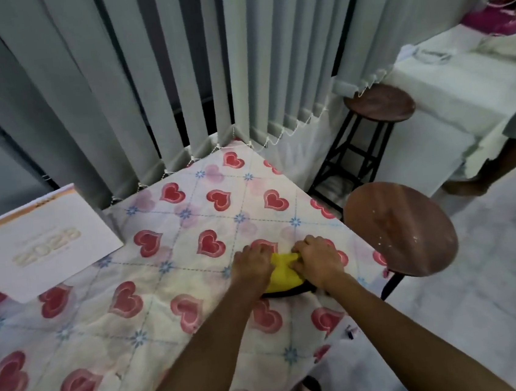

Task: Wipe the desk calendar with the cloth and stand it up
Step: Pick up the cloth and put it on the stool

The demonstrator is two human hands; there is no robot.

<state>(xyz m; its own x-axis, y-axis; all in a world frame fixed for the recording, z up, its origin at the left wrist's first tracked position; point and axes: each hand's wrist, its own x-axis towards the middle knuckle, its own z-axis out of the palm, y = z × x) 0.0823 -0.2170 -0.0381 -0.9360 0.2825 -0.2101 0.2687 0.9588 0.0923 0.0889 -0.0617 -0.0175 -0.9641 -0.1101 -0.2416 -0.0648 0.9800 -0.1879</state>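
Both hands sit close together on a yellow cloth (282, 272) that lies on the table near its right edge. The left hand (252, 264) presses down on the left part of the cloth with its fingers curled over it, and the right hand (319, 259) does the same on the right part, its fingertips pinching a fold of the yellow fabric. A dark strip shows just under the near edge of the cloth, though what it belongs to is hard to tell. The table is covered by a pale tablecloth (169, 268) printed with red hearts and small blue flowers. The desk calendar (37, 242) stands well apart from the hands, at the far left of the table, tilted back with its white front cover facing the camera and the pale year numerals visible on it. Grey vertical blinds (142, 80) hang behind the table. Two round brown stools (400, 228) stand just beside the table's right edge, one nearer and one farther back. Another person's leg and a white-covered table appear at the far right.
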